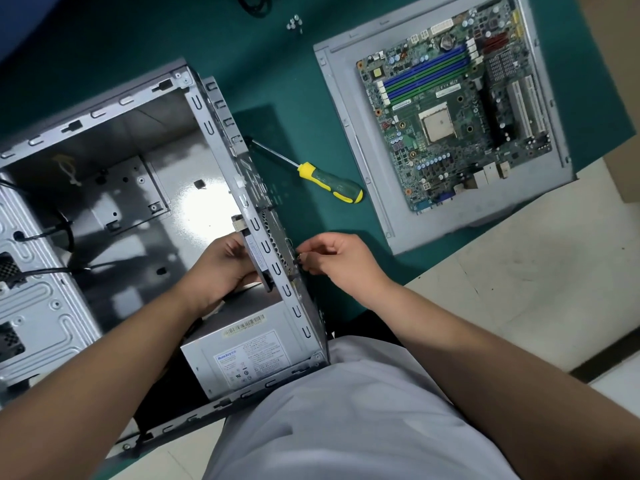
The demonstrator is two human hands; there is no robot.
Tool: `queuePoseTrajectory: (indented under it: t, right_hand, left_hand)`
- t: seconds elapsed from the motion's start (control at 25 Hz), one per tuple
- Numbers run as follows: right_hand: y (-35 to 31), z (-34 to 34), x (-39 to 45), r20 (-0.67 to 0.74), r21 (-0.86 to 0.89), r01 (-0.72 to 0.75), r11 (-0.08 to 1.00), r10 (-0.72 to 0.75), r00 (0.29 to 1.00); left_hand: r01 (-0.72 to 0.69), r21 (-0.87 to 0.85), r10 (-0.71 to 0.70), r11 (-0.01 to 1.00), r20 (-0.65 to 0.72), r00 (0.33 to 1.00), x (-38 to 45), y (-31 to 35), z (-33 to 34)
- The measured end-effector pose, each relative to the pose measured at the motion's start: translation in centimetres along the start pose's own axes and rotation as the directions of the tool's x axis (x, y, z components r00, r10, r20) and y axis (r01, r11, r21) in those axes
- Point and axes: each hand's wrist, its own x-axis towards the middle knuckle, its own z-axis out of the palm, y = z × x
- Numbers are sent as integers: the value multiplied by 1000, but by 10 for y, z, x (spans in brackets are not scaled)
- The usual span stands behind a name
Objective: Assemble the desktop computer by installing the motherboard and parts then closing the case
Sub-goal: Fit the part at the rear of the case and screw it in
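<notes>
- while your left hand (225,268) is curled round a flat part just inside the rear wall of the case (104,188), your right hand (341,259) sits on the outer side of that wall, its fingertips (304,263) pinching something small against it; i judge it a screw, but it is too small to be sure.
- the case lies open-side up under both hands; being sheet steel it will likely be heavy, stiff, and sharp along its folded edges, so hold it by the flat rails, not the punched slots.
- the motherboard (453,119) waits well beyond your right hand, lying on a grey metal panel (346,133) on the bench (294,81). treat it as light but fragile: lift it by its bare edges, not by the socket, slots or capacitors.
- the screwdriver (329,180) lies between the case and that panel, just ahead of your right hand; its rubbery handle should grip well.
- a small cluster of loose screws (294,23) sits far ahead; they will roll and slip easily.
- the power supply (249,355) sits in the case corner nearest your body.
- hidden: what the left hand holds is mostly covered by the hand and wall; the wall's outer face is seen edge-on; the case's left side is cut off.
</notes>
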Motion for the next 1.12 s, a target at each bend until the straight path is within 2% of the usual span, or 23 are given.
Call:
queuePoseTrajectory:
  t: [0.64,0.96,1.04,1.12]
  right_hand:
    - [4,2,-3,-26,-67,68,995,-70,997]
    - [2,2,0,-63,-271,125,954,-147,987]
    - [1,1,1,-55,-263,106,959,-124,991]
    - [0,0,2,-38,-182,69,981,-77,996]
  left_hand:
    - [16,-31,-14,999,39,999,0,0,-1]
    - [30,-52,-27,998,51,998,-3,5,3]
    - [31,-68,-27,997,57,998,-3,6,3]
    - [30,-71,-25,997,61,998,-3,5,3]
